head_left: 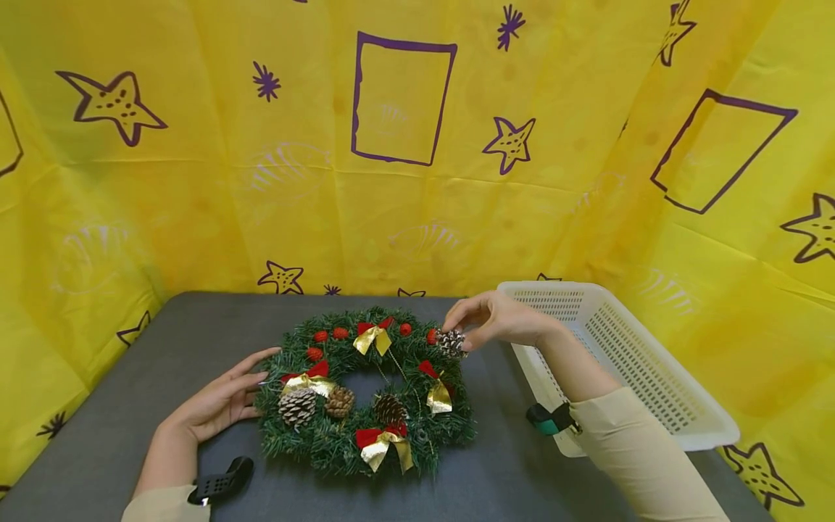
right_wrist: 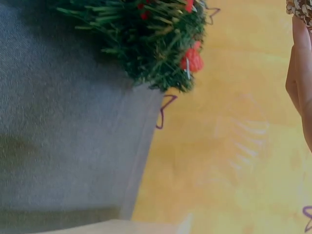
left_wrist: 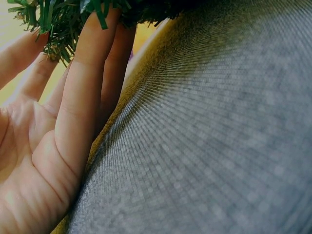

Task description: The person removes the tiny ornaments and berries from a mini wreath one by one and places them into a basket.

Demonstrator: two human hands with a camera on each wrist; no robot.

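Observation:
A green Christmas wreath [head_left: 313, 449] lies on the grey table, trimmed with red and gold bows [head_left: 386, 446], red berries [head_left: 320, 336] and several pine cones [head_left: 297, 408]. At its upper right side my right hand [head_left: 499, 319] pinches a white-tipped pine cone [head_left: 451, 343] between thumb and fingers. Only a bit of that pine cone [right_wrist: 301, 10] and some fingers [right_wrist: 302, 73] show at the right wrist view's corner. My left hand [head_left: 218, 399] touches the wreath's left edge, fingers fairly straight. In the left wrist view, its fingertips reach the green needles [left_wrist: 61, 36].
A white plastic basket [head_left: 707, 428] with slotted sides stands to the right of the wreath, partly behind my right forearm. A yellow curtain [head_left: 417, 239] with purple drawings hangs behind and beside the table [head_left: 215, 319].

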